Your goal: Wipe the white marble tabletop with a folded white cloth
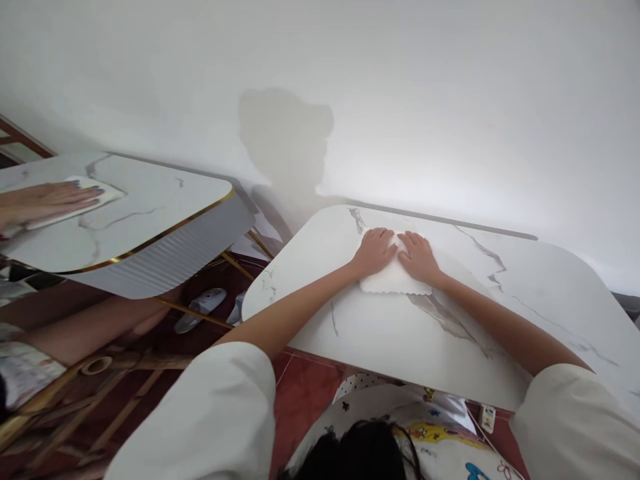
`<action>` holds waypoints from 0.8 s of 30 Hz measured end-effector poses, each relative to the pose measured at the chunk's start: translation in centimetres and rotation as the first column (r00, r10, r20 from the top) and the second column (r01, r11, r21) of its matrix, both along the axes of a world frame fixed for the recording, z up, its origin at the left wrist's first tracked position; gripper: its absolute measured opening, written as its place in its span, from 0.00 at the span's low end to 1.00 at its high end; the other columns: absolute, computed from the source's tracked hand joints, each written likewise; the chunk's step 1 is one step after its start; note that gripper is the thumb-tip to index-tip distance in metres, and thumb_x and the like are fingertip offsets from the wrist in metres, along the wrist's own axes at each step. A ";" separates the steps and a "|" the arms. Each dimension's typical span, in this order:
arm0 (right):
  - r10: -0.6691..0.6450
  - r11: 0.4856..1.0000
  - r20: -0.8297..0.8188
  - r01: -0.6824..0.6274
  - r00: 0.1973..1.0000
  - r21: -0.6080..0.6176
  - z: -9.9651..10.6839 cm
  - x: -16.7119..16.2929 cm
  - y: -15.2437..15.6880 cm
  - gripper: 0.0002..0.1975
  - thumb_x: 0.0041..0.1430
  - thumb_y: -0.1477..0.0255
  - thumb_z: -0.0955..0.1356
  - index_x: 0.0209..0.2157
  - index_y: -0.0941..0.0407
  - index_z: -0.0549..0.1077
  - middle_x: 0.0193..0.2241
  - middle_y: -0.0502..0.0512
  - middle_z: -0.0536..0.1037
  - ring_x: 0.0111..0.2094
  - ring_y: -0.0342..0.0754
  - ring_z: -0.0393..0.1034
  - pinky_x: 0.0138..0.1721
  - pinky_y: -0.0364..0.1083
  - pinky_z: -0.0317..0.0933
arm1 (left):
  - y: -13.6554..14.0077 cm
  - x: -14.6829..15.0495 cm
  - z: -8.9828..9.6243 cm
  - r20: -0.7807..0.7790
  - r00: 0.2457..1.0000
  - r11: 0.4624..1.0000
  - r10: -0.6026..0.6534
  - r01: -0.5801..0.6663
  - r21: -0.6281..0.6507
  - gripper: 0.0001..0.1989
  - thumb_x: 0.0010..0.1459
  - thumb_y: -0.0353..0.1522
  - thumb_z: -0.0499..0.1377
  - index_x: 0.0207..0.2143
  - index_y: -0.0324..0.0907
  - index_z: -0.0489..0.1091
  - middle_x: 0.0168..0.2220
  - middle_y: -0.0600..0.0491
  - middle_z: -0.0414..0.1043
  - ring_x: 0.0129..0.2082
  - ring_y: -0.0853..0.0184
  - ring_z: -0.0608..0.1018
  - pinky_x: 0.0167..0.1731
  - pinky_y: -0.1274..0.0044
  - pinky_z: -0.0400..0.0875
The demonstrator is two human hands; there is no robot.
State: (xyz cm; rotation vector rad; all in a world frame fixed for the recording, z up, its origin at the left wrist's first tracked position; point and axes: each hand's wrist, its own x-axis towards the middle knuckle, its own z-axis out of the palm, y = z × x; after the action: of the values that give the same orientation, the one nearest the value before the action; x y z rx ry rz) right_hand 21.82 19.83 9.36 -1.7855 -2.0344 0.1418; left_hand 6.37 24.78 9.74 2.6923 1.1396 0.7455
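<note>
A white cloth (395,281) with a scalloped front edge lies flat on a white marble-patterned table (310,267). My left hand (376,252) rests palm down on its left part, fingers stretched out and pointing away from me. On the right part lies my right hand (418,257), also flat with its fingers extended. Both thumbs point inward, close to each other over the cloth. Neither hand grips the cloth; the undersides of both are hidden.
At left, another person's hand (60,200) lies on a white cloth (107,193) on a second marble-patterned table (165,200) with a gold edge. A plain wall (450,120) stands behind both tables. Below are a bamboo seat (120,393), a grey shoe (200,311) and red floor tiles (305,393).
</note>
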 end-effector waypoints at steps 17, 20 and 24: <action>-0.011 0.999 -0.091 0.015 0.996 0.046 -0.8 6.5 11.3 0.24 0.64 0.68 0.56 0.58 0.59 0.64 0.59 0.58 0.66 0.60 0.50 0.59 0.61 0.52 0.51 | 9.5 6.1 -0.1 0.153 0.984 0.991 0.090 -0.104 0.089 0.14 0.61 0.28 0.45 0.45 0.37 0.66 0.47 0.42 0.70 0.51 0.57 0.69 0.53 0.66 0.62; -0.006 0.998 -0.100 0.013 0.995 0.062 -0.7 6.4 11.3 0.24 0.64 0.69 0.54 0.58 0.58 0.65 0.59 0.57 0.67 0.59 0.51 0.60 0.60 0.53 0.52 | 10.0 6.1 -0.4 0.172 0.979 0.986 0.114 -0.133 0.103 0.15 0.61 0.27 0.44 0.47 0.37 0.66 0.48 0.41 0.69 0.52 0.58 0.68 0.54 0.66 0.61; -0.006 0.999 -0.099 0.010 0.995 0.042 -0.5 6.3 11.1 0.24 0.65 0.70 0.53 0.59 0.58 0.64 0.60 0.56 0.66 0.59 0.51 0.58 0.60 0.51 0.52 | 10.5 6.2 -1.1 0.135 0.983 0.983 0.122 -0.139 0.121 0.18 0.62 0.28 0.44 0.51 0.33 0.64 0.53 0.38 0.66 0.57 0.58 0.65 0.57 0.65 0.58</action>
State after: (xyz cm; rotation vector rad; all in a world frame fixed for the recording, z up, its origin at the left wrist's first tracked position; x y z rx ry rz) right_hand 28.11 30.89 8.91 -1.7257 -1.9472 0.1790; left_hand 12.53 35.23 8.66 2.6465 1.2882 1.0305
